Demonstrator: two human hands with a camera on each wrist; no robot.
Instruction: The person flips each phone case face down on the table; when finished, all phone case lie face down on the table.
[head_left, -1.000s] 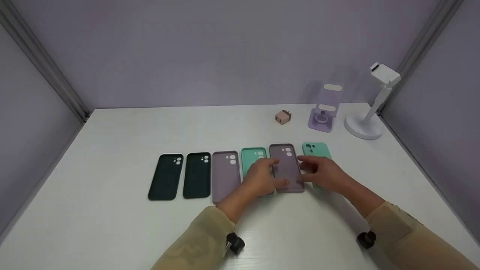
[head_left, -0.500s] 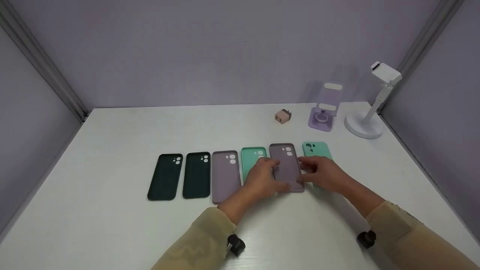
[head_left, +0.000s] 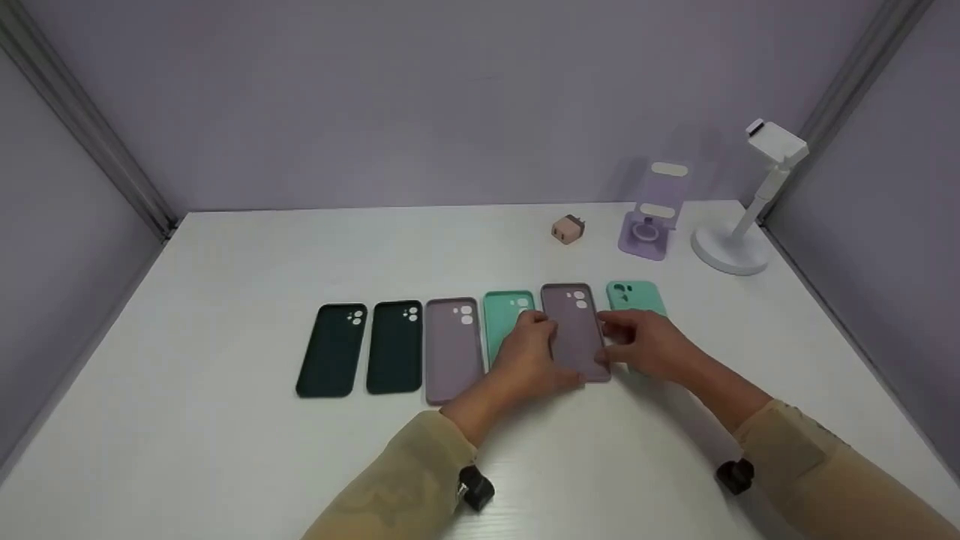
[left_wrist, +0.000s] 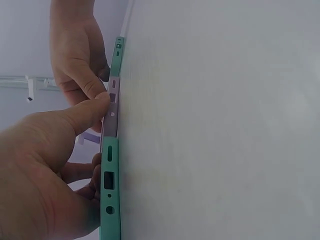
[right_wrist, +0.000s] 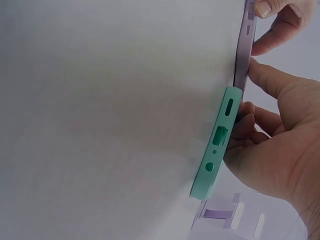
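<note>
Phone case (head_left: 577,334) of mauve colour lies flat on the white table (head_left: 225,457), between the two hands of a person, and it is the fifth from the left in a row of six. The left hand (head_left: 527,358) touches it from the lower left: its thumb is on the bottom end, where the port openings are, and stands apart from the bent forefinger. This same hand covers a part of one mint case (head_left: 497,319), just beside. The right hand (head_left: 649,346) touches the right edge with thumb and forefinger, which are also apart from each other. It hides the lower part of another mint case (head_left: 636,297), at the right end of the row. Whether the fingers of either hand are gripping firmly, I cannot tell. More to the left I see a second mauve case (head_left: 452,356), then a dark case (head_left: 394,349) and its dark neighbour (head_left: 332,352). Farther back stand a pink plug (head_left: 567,230), a purple phone stand (head_left: 666,190) and a white stand (head_left: 727,251) with round base.
</note>
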